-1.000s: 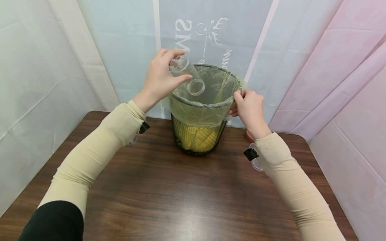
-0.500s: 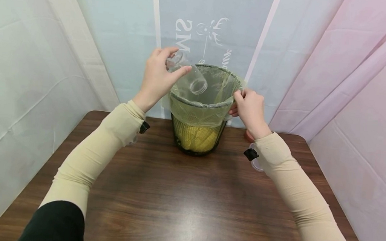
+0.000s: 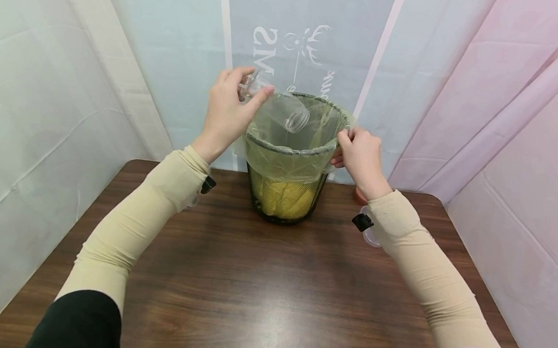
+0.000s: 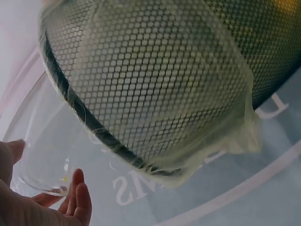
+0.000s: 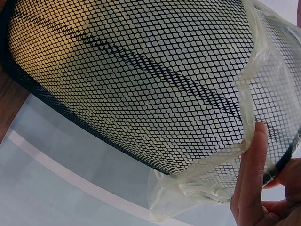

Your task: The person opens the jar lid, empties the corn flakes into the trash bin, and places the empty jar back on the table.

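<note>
A black mesh wastebasket (image 3: 257,191) stands at the table's back edge, with a pale yellow see-through bin liner (image 3: 280,163) folded over its rim. Something yellow shows low inside it. My left hand (image 3: 225,109) holds a clear plastic bottle (image 3: 281,108) by its base end, thumb on the near side and fingers behind. The bottle lies tilted over the basket's opening, its open mouth pointing down and to the right. At the basket's right side, my right hand (image 3: 363,153) grips the rim and liner; in the right wrist view its fingers (image 5: 254,174) press the liner's outside.
Near the right forearm lie a clear round plastic piece (image 3: 372,237) and a red piece (image 3: 358,196), both partly hidden by the arm. Another clear piece (image 3: 192,204) shows beside the left wrist. A printed curtain (image 3: 340,15) hangs close behind the basket.
The bottle's mouth has swung to the right and slightly up, so it lies flatter over the basket. The left hand has shifted slightly left and up; the right hand has stayed put.
</note>
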Motion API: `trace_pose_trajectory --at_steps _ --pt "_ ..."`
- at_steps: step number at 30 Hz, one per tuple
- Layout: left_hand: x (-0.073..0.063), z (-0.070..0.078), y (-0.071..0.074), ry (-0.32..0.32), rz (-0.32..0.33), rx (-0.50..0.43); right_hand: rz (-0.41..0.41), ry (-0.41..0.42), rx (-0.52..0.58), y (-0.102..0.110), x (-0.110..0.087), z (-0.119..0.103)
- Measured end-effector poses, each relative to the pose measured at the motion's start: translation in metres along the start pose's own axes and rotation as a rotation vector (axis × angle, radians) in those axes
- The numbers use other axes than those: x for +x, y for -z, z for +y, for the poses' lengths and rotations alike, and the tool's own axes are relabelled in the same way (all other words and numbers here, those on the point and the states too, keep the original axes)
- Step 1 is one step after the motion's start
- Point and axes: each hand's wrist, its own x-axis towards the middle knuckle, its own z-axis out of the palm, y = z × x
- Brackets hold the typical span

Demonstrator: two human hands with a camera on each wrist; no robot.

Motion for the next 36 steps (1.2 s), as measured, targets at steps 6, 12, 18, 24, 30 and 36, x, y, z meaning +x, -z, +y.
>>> trace_pose_trajectory --at_steps 6,12,18,24,30,36 --pt "-0.0022 -0.0021 -0.0025 -0.113 -0.002 0.052 -0.003 0.004 -0.001 0.0008 -0.0004 -0.0001" --pt "-0.0006 0.0 -0.0019 -0.024 0.008 -0.057 -0.002 0.006 -0.008 0.0008 0.0003 0.0004" --pt "-0.0018 -0.003 -0.0009 -0.076 -0.017 0.023 -0.007 0.009 -0.004 0.0008 -0.0002 0.0004" --pt "-0.0013 -0.0028 -0.0016 -0.005 -0.007 -0.066 -0.001 0.007 -0.006 0.0007 -0.0003 0.0001" --pt "-0.0034 -0.0043 -0.0005 -0.074 -0.019 0.015 -0.007 0.005 -0.004 -0.0005 0.0006 0.0002" --pt "-0.0063 -0.0052 0.0012 -0.087 -0.006 -0.003 -0.009 0.017 -0.004 0.0005 0.0014 0.0008"
